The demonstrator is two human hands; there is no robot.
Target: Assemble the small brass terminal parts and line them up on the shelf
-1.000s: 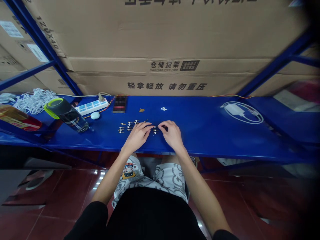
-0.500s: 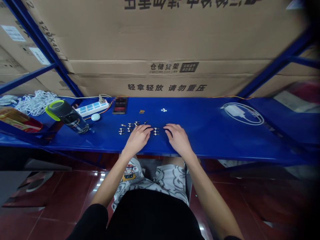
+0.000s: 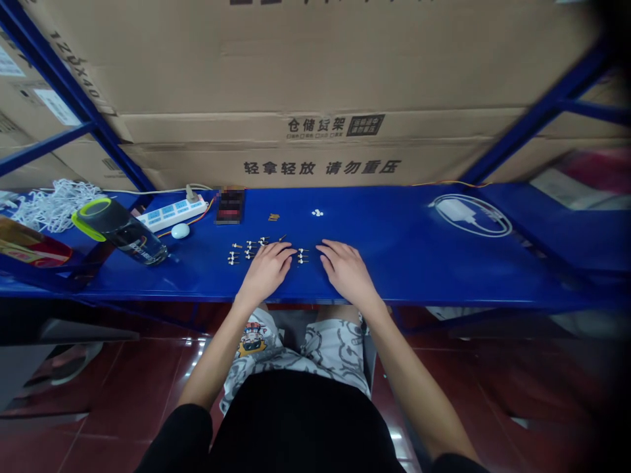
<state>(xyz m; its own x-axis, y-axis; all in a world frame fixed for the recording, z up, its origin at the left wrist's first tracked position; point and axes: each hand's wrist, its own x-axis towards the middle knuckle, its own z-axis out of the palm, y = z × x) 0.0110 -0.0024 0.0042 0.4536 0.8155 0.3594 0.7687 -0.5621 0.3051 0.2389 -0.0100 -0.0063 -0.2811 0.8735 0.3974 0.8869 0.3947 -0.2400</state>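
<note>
My left hand [image 3: 267, 268] rests palm down on the blue shelf top, its fingers stretched out and nothing seen in them. Its fingertips lie just left of a short column of small white parts with thin brass-coloured pins [image 3: 302, 256]. More of these pinned parts [image 3: 249, 249] sit in groups beyond and left of that hand, which may hide some. On the column's other side, my right hand [image 3: 346, 269] also lies palm down, fingers extended and apart from the parts. Farther back are a little pile of brass-coloured pieces [image 3: 273, 217] and a cluster of small white pieces [image 3: 317, 212].
To the left stand a dark bottle with a lime-green lid ring [image 3: 123, 233], a power strip [image 3: 172, 213], a pale rounded object [image 3: 180, 230] and a dark flat object [image 3: 230, 206]. A white charger with coiled cable [image 3: 463, 211] lies right. Large cartons [image 3: 315, 79] back the shelf.
The whole view has shifted slightly, so things appear a little farther left. Both hands stay on the shelf beside the column, with only slight finger movement; the small parts look unmoved.
</note>
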